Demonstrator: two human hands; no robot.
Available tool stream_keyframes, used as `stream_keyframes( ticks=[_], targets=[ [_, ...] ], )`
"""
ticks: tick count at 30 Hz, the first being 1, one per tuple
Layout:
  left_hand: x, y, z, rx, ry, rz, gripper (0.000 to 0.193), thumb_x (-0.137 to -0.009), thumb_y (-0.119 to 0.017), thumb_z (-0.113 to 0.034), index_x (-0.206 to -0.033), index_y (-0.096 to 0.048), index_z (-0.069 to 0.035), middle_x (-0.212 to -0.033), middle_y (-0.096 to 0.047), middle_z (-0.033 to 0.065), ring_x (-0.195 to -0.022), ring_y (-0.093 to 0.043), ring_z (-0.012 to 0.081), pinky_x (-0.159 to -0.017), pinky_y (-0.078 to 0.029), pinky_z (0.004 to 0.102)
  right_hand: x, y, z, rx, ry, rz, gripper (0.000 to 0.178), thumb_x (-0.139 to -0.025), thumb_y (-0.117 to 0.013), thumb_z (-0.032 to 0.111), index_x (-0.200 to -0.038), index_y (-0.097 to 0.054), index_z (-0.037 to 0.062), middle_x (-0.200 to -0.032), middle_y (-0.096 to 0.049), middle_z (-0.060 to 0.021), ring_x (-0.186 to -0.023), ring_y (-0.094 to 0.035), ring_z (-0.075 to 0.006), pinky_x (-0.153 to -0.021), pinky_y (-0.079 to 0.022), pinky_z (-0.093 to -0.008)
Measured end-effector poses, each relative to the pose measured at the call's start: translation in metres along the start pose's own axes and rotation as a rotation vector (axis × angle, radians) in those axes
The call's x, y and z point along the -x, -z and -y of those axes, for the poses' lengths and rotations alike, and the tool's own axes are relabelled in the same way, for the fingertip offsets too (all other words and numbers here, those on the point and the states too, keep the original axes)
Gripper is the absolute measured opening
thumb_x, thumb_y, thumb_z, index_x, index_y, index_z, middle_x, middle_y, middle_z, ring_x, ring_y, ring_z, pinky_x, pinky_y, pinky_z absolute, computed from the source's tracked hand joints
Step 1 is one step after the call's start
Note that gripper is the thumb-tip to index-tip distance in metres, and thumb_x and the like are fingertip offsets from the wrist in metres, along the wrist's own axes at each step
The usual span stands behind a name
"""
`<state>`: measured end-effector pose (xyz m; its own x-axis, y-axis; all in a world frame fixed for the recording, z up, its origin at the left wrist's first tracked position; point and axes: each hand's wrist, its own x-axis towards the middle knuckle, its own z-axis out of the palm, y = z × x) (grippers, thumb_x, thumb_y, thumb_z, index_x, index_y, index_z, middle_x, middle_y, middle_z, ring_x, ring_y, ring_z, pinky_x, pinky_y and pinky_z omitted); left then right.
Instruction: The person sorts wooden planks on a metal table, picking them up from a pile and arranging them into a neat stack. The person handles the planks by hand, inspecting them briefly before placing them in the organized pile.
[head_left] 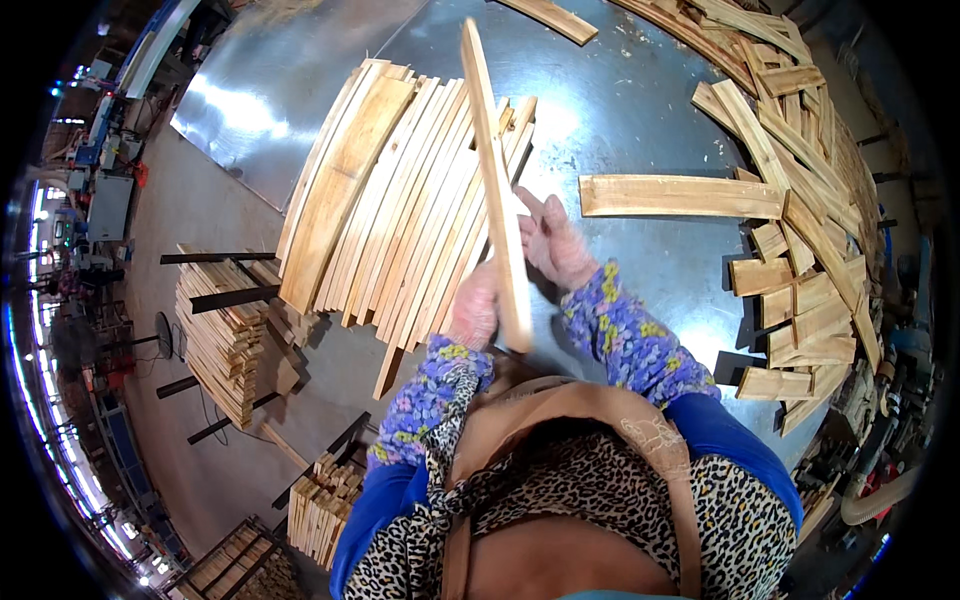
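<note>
A long, narrow wooden plank (495,180) is raised in front of me, tilted on edge above the metal table (640,130). My left hand (473,308) grips it from the left near its lower end, with the fingertips hidden behind the wood. On the plank's right side, a little higher up, my right hand (553,240) is closed against it with bent fingers; their tips are partly hidden. Just left of the held piece, a row of planks (400,210) lies side by side on the table, with one wider board (350,190) on top at the left.
A single board (680,197) lies crosswise to my right. Beyond it, a jumbled heap of boards (800,290) runs along the right edge. Another board (550,18) lies at the far side. Stacked wood (225,335) rests on dark metal bars at the left, with more stacks (325,505) lower down.
</note>
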<state>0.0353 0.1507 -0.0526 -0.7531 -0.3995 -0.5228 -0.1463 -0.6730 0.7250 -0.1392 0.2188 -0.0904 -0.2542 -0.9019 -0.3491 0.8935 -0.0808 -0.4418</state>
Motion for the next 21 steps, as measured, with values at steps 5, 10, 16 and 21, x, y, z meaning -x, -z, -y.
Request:
stream_keyframes(
  ticks=[5,10,16,21],
  targets=[
    [-0.023,-0.008,-0.011,0.245,0.194,0.126,0.069,-0.104,-0.076,-0.055,-0.145,-0.066,-0.001,-0.129,-0.078,0.0143,-0.112,-0.076,0.0252,-0.096,-0.064,0.0374,0.001,-0.029,0.02,0.235,0.389,-0.215,0.097,-0.103,-0.078,0.02,-0.175,-0.018,-0.0036,-0.137,-0.07,-0.0199,-0.106,-0.074,-0.0232,-0.096,-0.063,-0.0338],
    [-0.028,-0.007,-0.076,-0.084,0.146,0.042,0.071,-0.105,-0.07,-0.051,-0.153,-0.06,0.0,-0.136,-0.075,0.0159,-0.123,-0.072,0.0317,-0.109,-0.058,0.046,-0.01,-0.005,0.011,0.758,0.441,-0.338,0.092,-0.103,-0.077,0.02,-0.175,-0.024,-0.0022,-0.139,-0.073,-0.0188,-0.115,-0.073,-0.0239,-0.101,-0.059,-0.0354],
    [-0.017,0.145,-0.151,-1.256,-0.267,-0.38,0.059,-0.117,-0.048,-0.041,-0.159,-0.059,-0.001,-0.153,-0.067,0.0239,-0.145,-0.061,0.0353,-0.123,-0.046,0.0452,0.07,0.06,0.093,1.873,0.296,-0.237,0.093,-0.091,-0.081,0.045,-0.169,-0.045,0.0085,-0.15,-0.066,-0.024,-0.14,-0.061,-0.0427,-0.12,-0.046,-0.0523],
    [0.017,0.272,-0.242,-1.377,-0.276,-0.637,0.05,-0.113,-0.06,-0.036,-0.144,-0.072,0.001,-0.133,-0.077,0.0283,-0.126,-0.074,0.0376,-0.111,-0.054,0.0447,0.157,0.172,0.221,2.541,0.181,-0.556,0.101,-0.074,-0.089,0.025,-0.165,-0.046,0.0161,-0.168,-0.047,-0.02,-0.158,-0.042,-0.0411,-0.131,-0.034,-0.0589]
  ],
)
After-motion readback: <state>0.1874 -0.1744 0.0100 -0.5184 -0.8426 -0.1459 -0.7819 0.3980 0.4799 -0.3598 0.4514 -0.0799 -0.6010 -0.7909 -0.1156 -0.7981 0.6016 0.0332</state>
